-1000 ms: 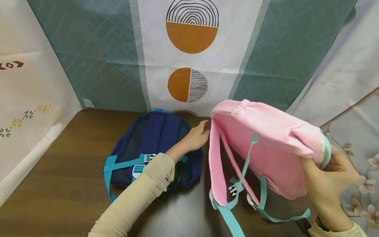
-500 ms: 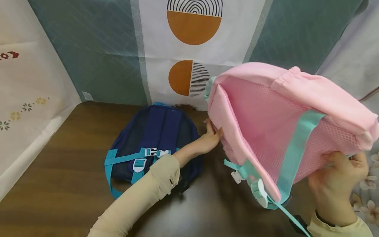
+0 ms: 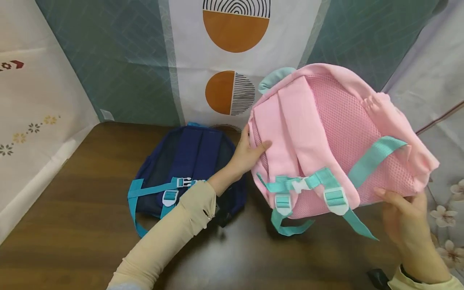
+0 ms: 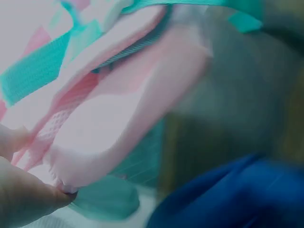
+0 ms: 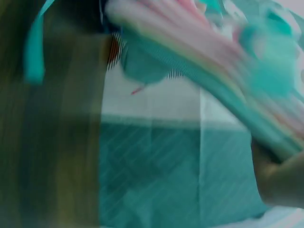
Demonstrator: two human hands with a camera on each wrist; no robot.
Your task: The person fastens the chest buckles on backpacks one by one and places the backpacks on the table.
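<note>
A pink backpack point(image 3: 351, 108) is held up at the right, its mesh back panel, shoulder straps and mint webbing facing the head camera. My left hand point(image 3: 246, 155) grips its left edge, thumb on the front and fingers behind. At the lower right corner, my right hand point(image 3: 406, 213) holds the bag with the thumb over the panel; its other fingers are mostly hidden. The white chest buckle point(image 3: 300, 185) joins the two straps. To the left, a navy backpack point(image 3: 192, 153) lies strap side up, partly covered by my left forearm.
Both bags are over a brown wooden table point(image 3: 79, 193). A green and white patterned cloth point(image 3: 134, 80) hangs right behind its back edge. Pale printed fabric point(image 3: 32, 100) closes off the left side, and flowered fabric point(image 3: 447, 193) the right.
The pink backpack has swung round and up until its strap side faces the head camera. My left hand, first beside it, has taken hold of its left edge. The navy backpack stays put.
</note>
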